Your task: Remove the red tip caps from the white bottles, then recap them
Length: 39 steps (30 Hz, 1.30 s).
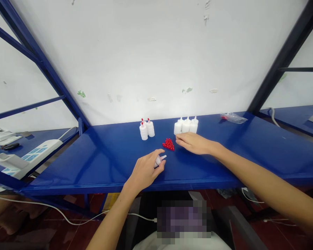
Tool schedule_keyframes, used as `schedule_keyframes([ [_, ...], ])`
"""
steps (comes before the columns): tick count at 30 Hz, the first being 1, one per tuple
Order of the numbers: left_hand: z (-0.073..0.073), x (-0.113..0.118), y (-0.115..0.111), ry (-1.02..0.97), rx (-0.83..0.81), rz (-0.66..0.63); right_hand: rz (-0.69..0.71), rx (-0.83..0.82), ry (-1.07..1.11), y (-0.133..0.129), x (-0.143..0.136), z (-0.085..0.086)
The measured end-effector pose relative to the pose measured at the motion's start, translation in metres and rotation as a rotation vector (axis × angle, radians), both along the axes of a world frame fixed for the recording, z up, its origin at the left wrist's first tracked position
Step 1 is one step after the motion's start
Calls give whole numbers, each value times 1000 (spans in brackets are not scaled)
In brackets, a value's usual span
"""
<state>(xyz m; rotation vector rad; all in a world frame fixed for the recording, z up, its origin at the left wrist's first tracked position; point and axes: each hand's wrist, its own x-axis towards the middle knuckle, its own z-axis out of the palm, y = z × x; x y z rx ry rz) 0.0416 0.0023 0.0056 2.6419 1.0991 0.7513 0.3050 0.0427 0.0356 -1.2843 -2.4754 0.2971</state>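
My left hand (146, 168) is wrapped round a white squeeze bottle (158, 160), tilted to the right, its bare nozzle sticking out past the fingers. Just beyond it on the blue table lies a tight cluster of small red caps (168, 144). To the right of the caps is my right hand (194, 142), palm down with its fingers closed together; what they hold, if anything, is hidden. Behind that hand stand several upright white bottles (186, 125) with uncapped nozzles. At the left, three white bottles (147, 129) with red tips stand close together.
The blue table (106, 156) runs along a white wall (146, 62). At the back right lies a clear plastic bag (234, 118) with something red in it. Blue metal posts (49, 69) rise at the left. A white power strip (36, 154) lies beyond the left end.
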Motion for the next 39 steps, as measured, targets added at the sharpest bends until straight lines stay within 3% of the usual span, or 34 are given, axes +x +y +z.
schedule_keyframes([
  [4,-1,2,1,26,-29,45,-23,-70,-155,5,4,-5],
  [11,-1,3,3,36,-30,21,-34,-74,-204,5,1,-8],
  [27,0,4,2,25,-34,19,36,-229,9,8,1,-6],
  [35,1,4,1,10,-46,14,11,-33,8,-2,-7,0],
  [39,3,4,1,10,-63,8,143,50,93,-15,-21,-2],
])
